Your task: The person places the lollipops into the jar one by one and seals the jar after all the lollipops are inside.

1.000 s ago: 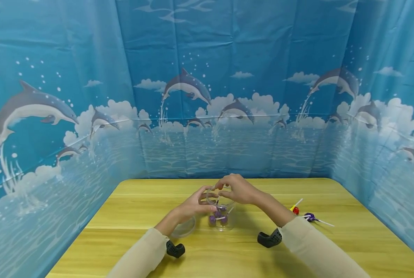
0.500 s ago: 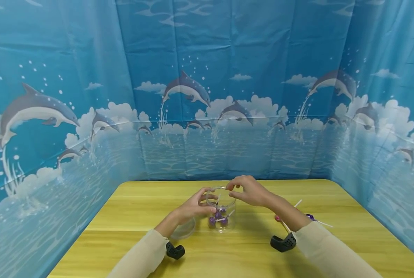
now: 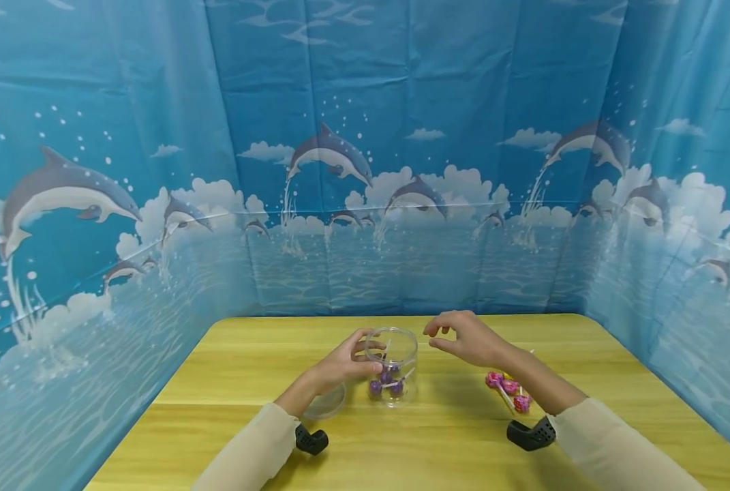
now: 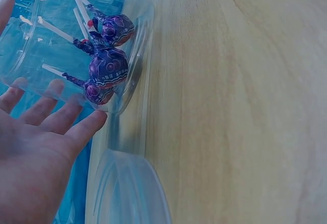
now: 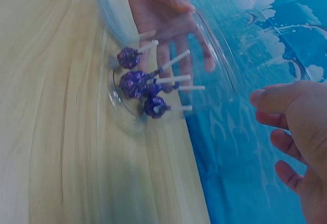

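A clear plastic jar (image 3: 391,348), lidless, stands on the table with several purple-wrapped lollipops (image 4: 108,66) at its bottom, their white sticks pointing up and sideways. Around the jar's left side my left hand (image 3: 346,361) holds it, thumb on the near side and fingers behind. To the right of the rim, my right hand (image 3: 469,337) hovers with loosely bent fingers and nothing in them. The right wrist view has this hand (image 5: 301,127) apart from the jar's mouth.
A clear round lid (image 3: 326,402) lies on the yellow wooden table (image 3: 217,382) left of the jar. Pink-wrapped lollipops (image 3: 504,383) lie to the right, partly under my right forearm. A blue dolphin curtain (image 3: 365,273) surrounds the table.
My right hand has moved right, from over the jar's mouth to clear of the rim. Its forearm now uncovers pink lollipops and covers the purple one. The left hand stays on the jar.
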A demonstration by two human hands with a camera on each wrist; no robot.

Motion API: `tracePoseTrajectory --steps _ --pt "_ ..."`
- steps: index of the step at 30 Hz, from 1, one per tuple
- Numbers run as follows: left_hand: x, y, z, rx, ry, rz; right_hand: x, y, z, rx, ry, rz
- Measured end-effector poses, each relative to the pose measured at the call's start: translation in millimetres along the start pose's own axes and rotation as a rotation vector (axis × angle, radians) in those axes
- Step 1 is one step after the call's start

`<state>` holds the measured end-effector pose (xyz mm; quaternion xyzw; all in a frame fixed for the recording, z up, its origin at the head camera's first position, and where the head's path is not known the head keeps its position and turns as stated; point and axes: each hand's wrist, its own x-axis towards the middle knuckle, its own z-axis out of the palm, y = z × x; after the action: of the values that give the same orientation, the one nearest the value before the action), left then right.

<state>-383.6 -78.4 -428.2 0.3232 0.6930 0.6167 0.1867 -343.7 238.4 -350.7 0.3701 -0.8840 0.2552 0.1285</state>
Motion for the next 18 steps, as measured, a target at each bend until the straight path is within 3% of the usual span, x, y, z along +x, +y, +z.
tracePoseTrajectory --steps 15,18 --pt "-1.2 0.2 0.4 -0.007 -0.004 -0.004 -45.5 24.9 -19.4 -0.049 0.011 0.106" --pt "-0.3 1.7 0.0 -0.007 -0.001 -0.002 -54.4 29.1 -23.5 -0.051 0.032 0.093"
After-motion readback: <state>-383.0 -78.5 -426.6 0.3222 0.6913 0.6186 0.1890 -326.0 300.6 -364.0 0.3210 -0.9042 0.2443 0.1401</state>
